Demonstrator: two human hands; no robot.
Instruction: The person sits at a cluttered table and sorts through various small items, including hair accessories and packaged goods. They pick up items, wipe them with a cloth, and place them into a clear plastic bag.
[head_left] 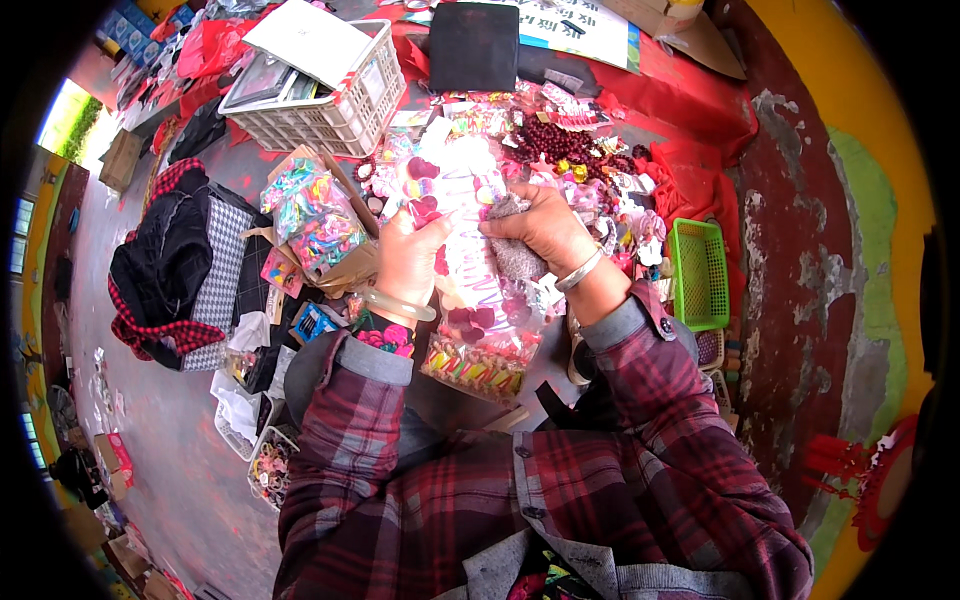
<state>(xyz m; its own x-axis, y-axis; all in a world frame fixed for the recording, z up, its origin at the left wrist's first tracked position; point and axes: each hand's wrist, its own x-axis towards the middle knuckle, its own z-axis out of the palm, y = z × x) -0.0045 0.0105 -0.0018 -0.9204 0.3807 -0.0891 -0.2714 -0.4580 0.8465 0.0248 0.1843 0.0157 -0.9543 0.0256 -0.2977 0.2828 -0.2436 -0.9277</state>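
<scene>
My left hand (408, 252) is closed in a pinch above a long, pale sheet of small goods (463, 235). Pink-red round pieces (424, 190) show at its fingertips, but what it grips is too small to tell. A fuzzy grey knitted piece (519, 258) is bunched in my right hand (552, 230), thumb and fingers pressed into it, and part hangs below. Below both hands lies a clear plastic bag (478, 365) of colourful small items. The sheet spans the gap between my hands, with dark pink round pieces (472, 320) near its lower end.
Left of my hands stands a cardboard box (350, 268) of bagged bright trinkets. A white plastic basket (345, 115) is behind it. Dark red beads (550, 140) are heaped beyond my right hand. At the right sits a green basket (698, 275). A dark jacket (165, 265) lies far left.
</scene>
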